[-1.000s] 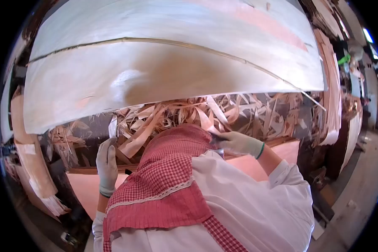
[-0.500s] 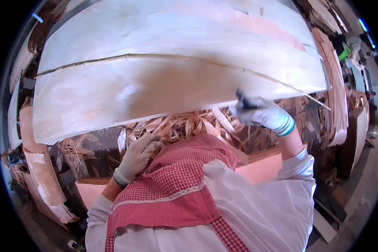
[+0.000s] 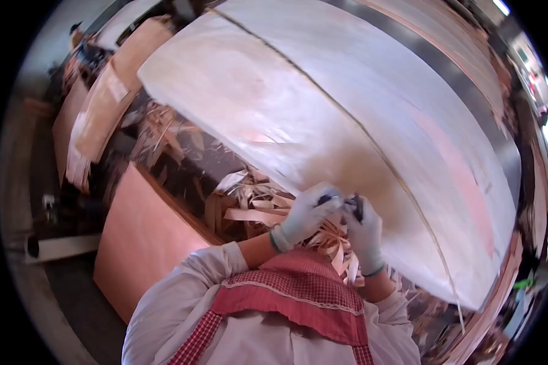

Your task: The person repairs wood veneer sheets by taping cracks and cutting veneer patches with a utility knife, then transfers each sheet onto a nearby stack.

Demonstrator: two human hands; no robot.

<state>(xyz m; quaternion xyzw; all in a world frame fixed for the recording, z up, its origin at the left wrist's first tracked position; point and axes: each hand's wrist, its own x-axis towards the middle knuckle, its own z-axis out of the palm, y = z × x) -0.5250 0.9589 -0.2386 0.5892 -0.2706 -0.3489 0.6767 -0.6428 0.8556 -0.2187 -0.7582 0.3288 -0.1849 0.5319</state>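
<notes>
My left hand (image 3: 310, 214), in a white knit glove, is closed in front of my apron, a dark bit showing at its fingertips. Close beside it, my right hand (image 3: 363, 237), gloved too, grips a small dark object (image 3: 355, 208) whose kind I cannot make out. The two hands nearly meet over the near edge of a large pale wood veneer sheet (image 3: 256, 109). A long thin strip (image 3: 347, 112) lies along that sheet. Under the hands are curled veneer scraps (image 3: 265, 207).
A pinkish board stack (image 3: 146, 225) stands at left, with bent veneer sheets (image 3: 106, 106) behind it. A white tube (image 3: 64, 248) lies far left. More veneer layers (image 3: 450, 36) rise beyond the sheet, and a person (image 3: 76, 36) is at the far upper left.
My view has turned, so the sheet now slants down to the right. My hands, apart before, have come together at its near edge. The dark object stays in my right hand.
</notes>
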